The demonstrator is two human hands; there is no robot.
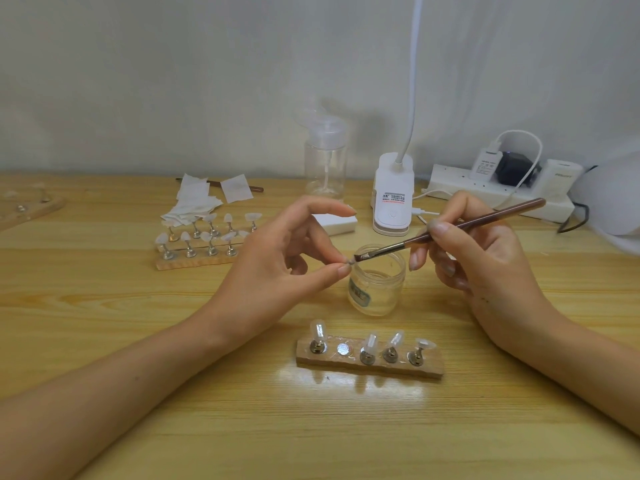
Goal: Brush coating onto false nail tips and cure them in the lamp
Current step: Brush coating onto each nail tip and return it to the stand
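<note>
**Tip held over the jar for brushing**

At the counter's left edge a wooden board (31,207) is cut off, and what it carries is too blurred to name. Towards the back edge, wipes (195,202) lie beside a rack (194,262) of tips on stands, likely parked out of the way.

The left hand (277,251) pinches a small tip (349,261) between thumb and fingertip. Its grip is closed on the tip, and the other fingers are spread clear so the brush can reach. The tip sits above the rim of the open jar (381,292), probably so that drips fall back in. It is so small and pale that I cannot tell how much coating it carries, or whether a stand is attached.

The brush (478,218) has its bristles touching the tip. The right hand (491,258) grasps the handle pen-fashion, low down for control.

At the near edge a strip (370,368) carries four tips and one bare magnet (344,349), seemingly the held tip's place. At the right edge a white rounded body (613,199) is cut off. It may be the curing lamp, but I cannot tell.
</note>
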